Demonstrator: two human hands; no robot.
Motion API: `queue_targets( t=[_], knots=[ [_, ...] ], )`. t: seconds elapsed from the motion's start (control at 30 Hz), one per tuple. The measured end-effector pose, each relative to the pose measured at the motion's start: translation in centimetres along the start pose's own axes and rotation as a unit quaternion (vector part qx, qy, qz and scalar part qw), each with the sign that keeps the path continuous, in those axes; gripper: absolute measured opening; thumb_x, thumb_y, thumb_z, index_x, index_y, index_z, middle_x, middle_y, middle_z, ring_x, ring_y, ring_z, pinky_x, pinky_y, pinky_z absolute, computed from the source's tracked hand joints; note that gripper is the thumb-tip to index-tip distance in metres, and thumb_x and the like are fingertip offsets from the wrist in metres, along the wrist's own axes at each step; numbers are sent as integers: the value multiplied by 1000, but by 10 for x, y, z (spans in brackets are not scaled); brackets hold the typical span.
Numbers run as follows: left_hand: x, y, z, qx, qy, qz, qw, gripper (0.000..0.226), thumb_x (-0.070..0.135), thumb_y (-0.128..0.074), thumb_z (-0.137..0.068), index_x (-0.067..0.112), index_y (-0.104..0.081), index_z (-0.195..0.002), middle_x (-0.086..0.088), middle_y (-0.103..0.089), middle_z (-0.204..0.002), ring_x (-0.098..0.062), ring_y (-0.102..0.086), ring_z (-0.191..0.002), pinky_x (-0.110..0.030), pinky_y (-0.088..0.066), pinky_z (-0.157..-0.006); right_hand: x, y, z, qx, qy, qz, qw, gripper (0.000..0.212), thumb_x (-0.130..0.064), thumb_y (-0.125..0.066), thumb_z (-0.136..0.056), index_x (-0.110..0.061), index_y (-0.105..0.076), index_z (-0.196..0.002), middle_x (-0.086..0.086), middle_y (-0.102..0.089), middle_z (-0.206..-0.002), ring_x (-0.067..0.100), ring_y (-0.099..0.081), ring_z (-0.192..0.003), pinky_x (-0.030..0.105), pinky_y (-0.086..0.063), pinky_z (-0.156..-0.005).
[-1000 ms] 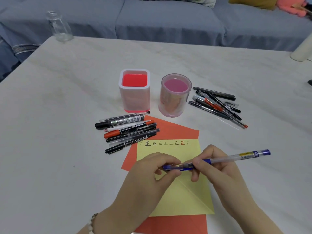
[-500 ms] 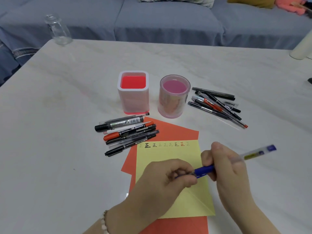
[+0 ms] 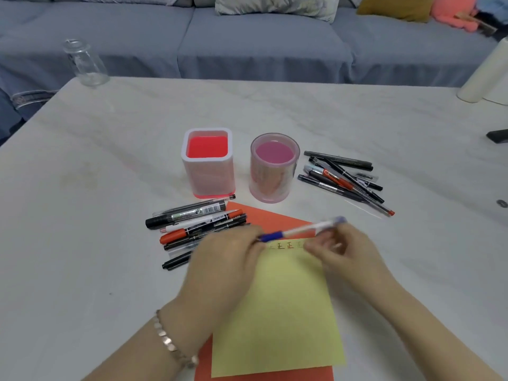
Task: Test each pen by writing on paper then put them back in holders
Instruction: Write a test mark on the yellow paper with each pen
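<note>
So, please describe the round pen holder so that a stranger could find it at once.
On the white marble table, two empty holders stand side by side behind the orange paper. The round pen holder is the right one, next to the loose pile of pens. It is a clear pink cylinder; its neighbour is square and red inside.

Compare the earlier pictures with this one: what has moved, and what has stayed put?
Both hands carried the blue pen up the yellow paper to the row of written marks. The left hand and right hand kept their grip. Both pen piles and the two holders stayed put.
</note>
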State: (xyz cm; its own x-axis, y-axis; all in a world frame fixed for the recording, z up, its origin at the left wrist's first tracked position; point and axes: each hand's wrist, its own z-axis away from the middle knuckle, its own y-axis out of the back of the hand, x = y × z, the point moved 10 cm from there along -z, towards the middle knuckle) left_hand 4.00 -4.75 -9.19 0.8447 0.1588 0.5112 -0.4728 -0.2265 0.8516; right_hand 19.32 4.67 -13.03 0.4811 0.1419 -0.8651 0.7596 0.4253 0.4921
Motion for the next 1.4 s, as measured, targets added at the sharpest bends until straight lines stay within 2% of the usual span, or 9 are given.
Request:
queue_targets(
  t=[0.17, 0.33, 0.47, 0.67, 0.83, 1.0, 1.1, 1.27, 1.4],
  knots=[
    [-67, 37, 4, 130, 33, -100, 986, 25, 23, -51, -80, 11, -72, -84, -4, -68, -86, -29, -63, -76, -38, -50, -69, 3, 65, -60, 161, 60, 296, 940, 25, -5, -55, -86, -9, -66, -108, 13, -60, -106, 32, -50, -102, 32, -35, -83],
    [-98, 37, 9, 138, 81, -180, 971, 9, 3, -76, -70, 5, -72, -77, -12, -61, -79, -35, -56, -68, -39, -43, -61, 32, 66, -93, 111, -35, 490, 864, 25, -13, -43, -94, -4, -55, -115, 17, -52, -118, 36, -43, -108, 38, -33, -81],
    [-86, 27, 6, 133, 69, -159, 976, 21, 14, -62, -75, 7, -69, -95, -12, -62, -93, -34, -57, -83, -42, -45, -72, 38, 66, -96, 103, -32, 506, 856, 24, -7, -45, -92, -4, -55, -113, 18, -55, -115, 36, -45, -108, 39, -34, -83],
    [-6, 5, -3, 99, -78, -26, 992, 46, 30, -42, -84, 10, -53, -124, -7, -56, -124, -17, -43, -114, -32, -31, -98, -14, 44, -52, 30, 115, 278, 953, 17, -13, -55, -90, -14, -64, -104, 3, -58, -92, 16, -55, -81, 21, -39, -72],
    [60, -18, 2, 54, -248, -55, 966, 35, 31, -42, -90, 15, -52, -120, -1, -64, -108, -18, -54, -96, -28, -34, -86, -58, 2, 15, -124, 152, 168, 966, 12, -16, -65, -84, -25, -70, -91, -9, -61, -74, 3, -57, -70, 8, -40, -63],
    [52, -12, 6, 44, -197, 60, 978, 39, 31, -30, -99, 8, -62, -102, 0, -58, -80, -10, -46, -76, -19, -35, -70, -63, 10, 34, -155, 20, -172, 973, 14, -1, -77, -69, -11, -70, -75, 8, -73, -69, 13, -66, -60, 16, -51, -60],
    [47, -8, 9, 30, -155, 113, 981, 36, 32, -35, -95, 10, -59, -109, 11, -45, -86, 3, -36, -78, -4, -29, -78, -56, 15, 31, -96, 0, -316, 944, 43, -36, -89, -43, -15, -74, -77, 12, -71, -67, 14, -67, -61, 16, -52, -60],
    [28, -14, 7, 11, -51, 174, 983, 26, 38, -42, -96, 22, -60, -106, 19, -50, -82, 2, -46, -86, -8, -34, -72, -35, 0, 29, 26, -52, -377, 924, 13, -23, -59, -72, -11, -55, -76, -3, -51, -48, 14, -47, -47, 16, -41, -47],
    [37, -30, 13, -46, -94, 178, 978, 33, 39, -33, -93, 19, -57, -106, 22, -44, -84, 2, -44, -85, -11, -35, -75, -24, -28, 28, -20, -97, -296, 950, 29, -32, -60, -78, -10, -43, -66, -4, -33, -37, 12, -30, -33, 17, -24, -36]
  ],
)
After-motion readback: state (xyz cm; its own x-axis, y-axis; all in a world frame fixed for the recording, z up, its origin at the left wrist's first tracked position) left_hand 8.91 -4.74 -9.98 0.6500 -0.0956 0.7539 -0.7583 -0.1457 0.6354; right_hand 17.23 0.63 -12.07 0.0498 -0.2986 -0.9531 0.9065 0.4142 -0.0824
